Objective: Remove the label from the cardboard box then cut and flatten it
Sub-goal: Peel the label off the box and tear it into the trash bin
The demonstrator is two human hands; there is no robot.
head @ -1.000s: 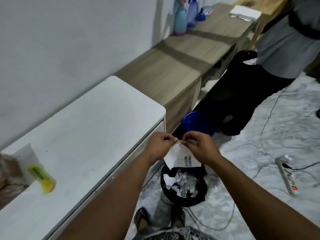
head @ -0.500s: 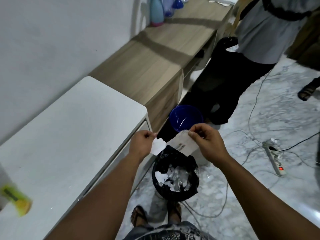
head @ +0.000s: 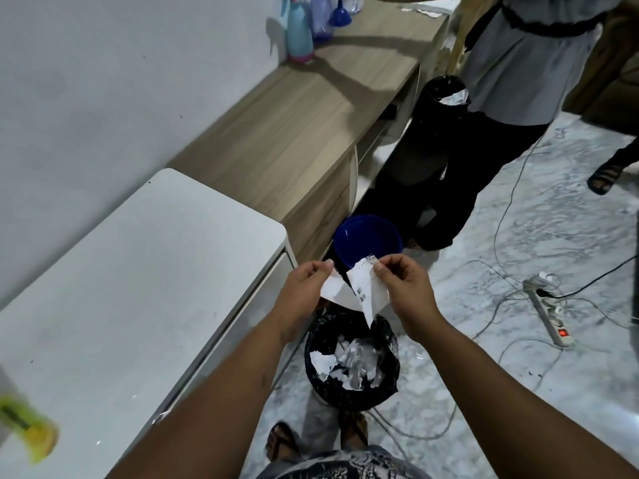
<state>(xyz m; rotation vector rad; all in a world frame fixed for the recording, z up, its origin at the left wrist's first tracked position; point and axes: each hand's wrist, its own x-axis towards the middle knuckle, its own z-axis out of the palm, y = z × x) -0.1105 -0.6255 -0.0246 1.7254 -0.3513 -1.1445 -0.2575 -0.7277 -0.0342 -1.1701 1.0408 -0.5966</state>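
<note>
Head view
Label: a torn white label (head: pixel 363 293) with barcodes, held above the black-lined bin (head: pixel 351 361), between both hands.
Left hand (head: pixel 304 292): thumb and fingers pinch the label's left piece.
Right hand (head: pixel 406 288): pinches the right piece at its top edge.
Bin: holds white paper scraps and crumpled clear plastic.
Blue bucket (head: pixel 367 240): just beyond the hands, on the floor; nothing visible inside.

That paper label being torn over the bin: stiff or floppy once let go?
Probably floppy: the label sags in a point below the right hand and left hand. It likely tears easily, given its ragged split. Light scraps would probably flutter down into the trash bin.
</note>
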